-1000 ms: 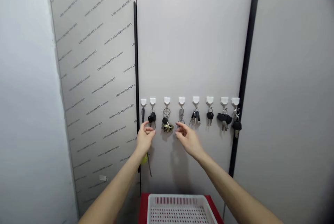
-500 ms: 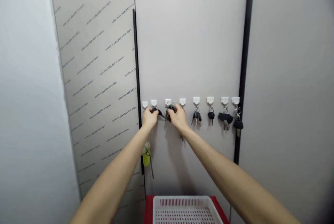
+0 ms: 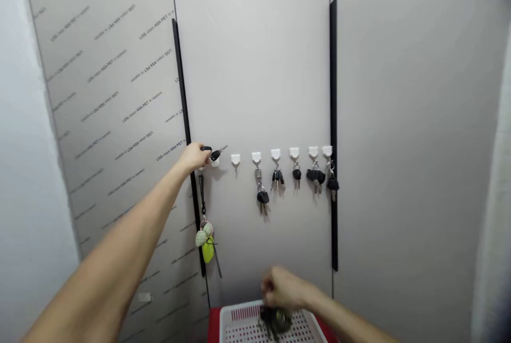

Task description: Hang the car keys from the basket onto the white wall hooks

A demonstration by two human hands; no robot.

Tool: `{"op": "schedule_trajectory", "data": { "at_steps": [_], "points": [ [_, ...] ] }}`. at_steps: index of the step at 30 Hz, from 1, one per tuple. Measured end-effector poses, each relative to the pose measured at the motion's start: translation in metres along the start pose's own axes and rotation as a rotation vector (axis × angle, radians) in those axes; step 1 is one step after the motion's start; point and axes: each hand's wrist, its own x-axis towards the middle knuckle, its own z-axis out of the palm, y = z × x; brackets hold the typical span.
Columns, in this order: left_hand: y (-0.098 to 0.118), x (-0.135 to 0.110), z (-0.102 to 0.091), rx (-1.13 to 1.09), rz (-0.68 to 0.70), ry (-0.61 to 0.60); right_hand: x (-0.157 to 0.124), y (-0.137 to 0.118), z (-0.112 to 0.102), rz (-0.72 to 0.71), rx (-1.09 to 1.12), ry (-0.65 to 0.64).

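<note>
My left hand (image 3: 195, 157) is closed on a set of black-headed keys (image 3: 216, 155) in front of the leftmost white hooks; one blade points up to the right. Its fingertips are partly hidden behind the hand. Lower right, my right hand (image 3: 285, 288), smeared by motion, is curled over the white basket (image 3: 239, 311). A dark, blurred bunch of keys (image 3: 276, 323) hangs at its fingers, inside the basket's rim. Beside my left hand is a bare white hook (image 3: 235, 160).
Several key sets hang on hooks to the right, such as the long chain of keys (image 3: 262, 196) and the black keys (image 3: 315, 176). A strap with a yellow-green tag (image 3: 208, 250) hangs at left. Black door handles (image 3: 334, 119) run vertically. Under the basket is a red surface (image 3: 214, 324).
My right hand has taken the bunch of keys off the third hook and moved it down to the basket. My left hand has lifted its keys slightly. The view has shifted right.
</note>
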Motion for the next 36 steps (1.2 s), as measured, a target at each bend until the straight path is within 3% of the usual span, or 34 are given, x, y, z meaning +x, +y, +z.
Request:
{"op": "schedule_trajectory", "data": {
  "at_steps": [1, 4, 5, 7, 9, 13, 17, 19, 21, 23, 25, 29, 31, 33, 34, 36],
  "points": [
    [0.001, 0.004, -0.003, 0.041, -0.005, 0.006, 0.001, 0.001, -0.011, -0.035, 0.027, 0.169],
    [0.002, 0.012, -0.007, 0.231, 0.077, 0.020, 0.008, -0.011, -0.069, -0.122, 0.061, 0.876],
    [0.002, 0.014, -0.008, 0.273, 0.114, 0.010, 0.012, -0.016, -0.090, -0.116, 0.046, 1.028],
    [0.004, 0.015, -0.009, 0.306, 0.176, 0.031, 0.021, -0.023, -0.121, -0.054, 0.000, 1.125],
    [0.006, 0.015, -0.008, 0.306, 0.228, 0.020, 0.029, -0.025, -0.136, 0.010, -0.030, 1.073],
    [0.003, 0.015, -0.006, 0.271, 0.265, -0.203, 0.032, -0.026, -0.150, -0.030, 0.025, 1.001],
    [-0.007, 0.014, -0.007, 0.273, 0.222, -0.005, 0.019, -0.044, -0.178, -0.152, 0.077, 1.022],
    [-0.008, 0.006, -0.007, 0.178, 0.218, -0.046, 0.013, -0.056, -0.188, -0.197, 0.050, 0.889],
    [-0.006, -0.007, -0.004, 0.045, 0.240, -0.197, 0.007, -0.063, -0.187, -0.222, 0.006, 0.631],
    [-0.006, -0.021, 0.000, -0.043, 0.262, -0.306, 0.003, -0.060, -0.168, -0.237, -0.045, 0.359],
    [-0.011, -0.030, 0.005, -0.078, 0.248, -0.277, -0.002, -0.047, -0.135, -0.230, -0.089, 0.160],
    [-0.033, -0.019, 0.010, -0.261, 0.043, 0.021, -0.010, -0.005, -0.055, -0.144, -0.138, -0.142],
    [-0.041, -0.009, 0.009, -0.430, -0.097, 0.157, -0.010, 0.009, -0.032, -0.091, -0.142, -0.245],
    [-0.041, -0.007, 0.006, -0.575, -0.170, 0.223, -0.005, 0.011, -0.029, -0.102, -0.100, -0.150],
    [-0.037, -0.010, 0.004, -0.619, -0.164, 0.224, 0.000, 0.008, -0.035, -0.120, -0.064, 0.000],
    [-0.025, -0.024, 0.003, -0.658, -0.065, 0.122, 0.014, -0.006, -0.057, -0.131, 0.008, 0.421]
  ]
}}
